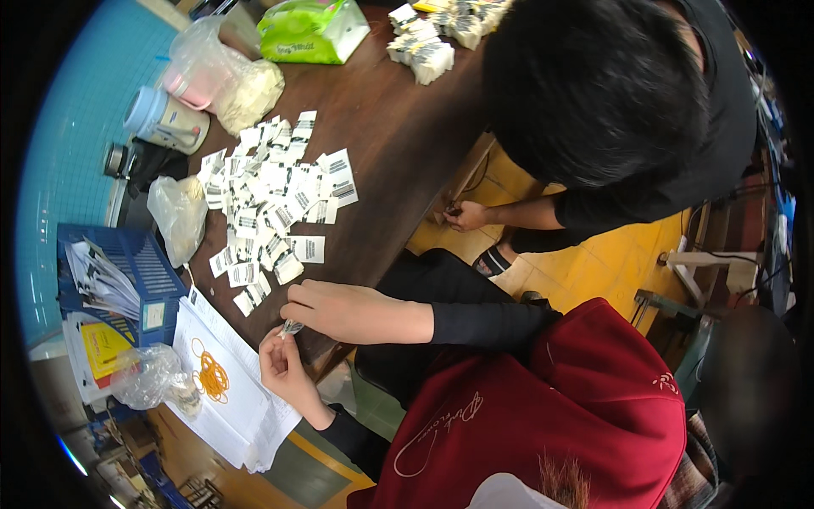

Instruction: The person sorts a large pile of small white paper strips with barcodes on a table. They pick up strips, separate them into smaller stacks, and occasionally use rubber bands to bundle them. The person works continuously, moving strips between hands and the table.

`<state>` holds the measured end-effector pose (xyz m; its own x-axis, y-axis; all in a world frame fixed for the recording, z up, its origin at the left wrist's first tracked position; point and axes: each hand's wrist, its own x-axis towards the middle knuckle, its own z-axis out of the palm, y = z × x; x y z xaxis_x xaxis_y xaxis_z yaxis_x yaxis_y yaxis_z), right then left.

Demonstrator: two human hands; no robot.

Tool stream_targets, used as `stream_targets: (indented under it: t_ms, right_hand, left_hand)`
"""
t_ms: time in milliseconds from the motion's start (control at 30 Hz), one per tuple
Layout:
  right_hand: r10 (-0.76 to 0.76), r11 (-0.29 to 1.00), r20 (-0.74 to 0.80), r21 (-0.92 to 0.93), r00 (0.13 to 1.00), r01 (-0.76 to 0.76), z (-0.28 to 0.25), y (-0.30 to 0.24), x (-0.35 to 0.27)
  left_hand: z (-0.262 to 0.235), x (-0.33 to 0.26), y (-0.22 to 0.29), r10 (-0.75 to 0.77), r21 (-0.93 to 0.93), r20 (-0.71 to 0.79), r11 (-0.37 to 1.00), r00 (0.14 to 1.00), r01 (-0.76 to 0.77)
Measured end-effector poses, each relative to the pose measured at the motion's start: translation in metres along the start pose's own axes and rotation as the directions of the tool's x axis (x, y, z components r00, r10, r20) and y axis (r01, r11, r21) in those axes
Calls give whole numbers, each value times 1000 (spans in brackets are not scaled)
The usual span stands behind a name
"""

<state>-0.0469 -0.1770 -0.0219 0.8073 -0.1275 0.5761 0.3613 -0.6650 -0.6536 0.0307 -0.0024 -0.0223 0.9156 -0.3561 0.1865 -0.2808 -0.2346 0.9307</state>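
Tags are the matter in hand: one small white paper tag with black bars [292,327] is pinched between both hands at the near edge of the dark brown wooden table [398,127]. The right hand [339,310] is closed over it from above, fingers narrowed to a pinch at the tag's upper end. The left hand [284,365] is held just below, at 6 o'clock from the tag, its fingertips closed on the lower end. What else, if anything, is gripped with the tag cannot be told.

At 12 o'clock from the hands, a loose spread of matching white barred tags [271,199] is laid flat on the table, unsorted. It is judged that most of the work is left, since this spread is large and no finished pile is seen close to the hands.

At 8 o'clock, a loose heap of orange rubber bands [212,377] is seen on a stack of white paper sheets [233,407]. A blue plastic basket [140,271] is placed at 9 o'clock.

At 1 o'clock, banded bundles of tags [428,51] are noted at the far table end beside a green soft packet [309,30]. A second person in black [610,102] is bent over at 2 o'clock, one hand [465,216] kept below the table edge.
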Motion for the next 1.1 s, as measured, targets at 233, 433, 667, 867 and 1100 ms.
stream_targets:
  t_ms: [233, 433, 667, 867, 1100]
  right_hand:
    - [-77, 982, -56, -177, 995, 66, 7, 3, -2]
    - [-117, 975, -80, -198, 990, 100, 7, 2, -3]
    - [-128, 987, -108, -116, 986, 115, 6, 5, -6]
    - [-160, 937, -92, -326, 983, 122, 10, 1, -9]
    - [-193, 926, -179, -358, 965, 119, 17, 11, -14]
  left_hand:
    - [12, -5, 9, 71, 45, -74, 997, 995, -68]
    - [11, -7, 15, 296, 380, 56, 877, 953, -295]
    - [12, -13, 14, 302, 394, -13, 878, 953, -273]
    - [8, -8, 17, 293, 420, 84, 856, 952, -301]
    - [-1, -6, 14, 349, 425, 195, 812, 917, -400]
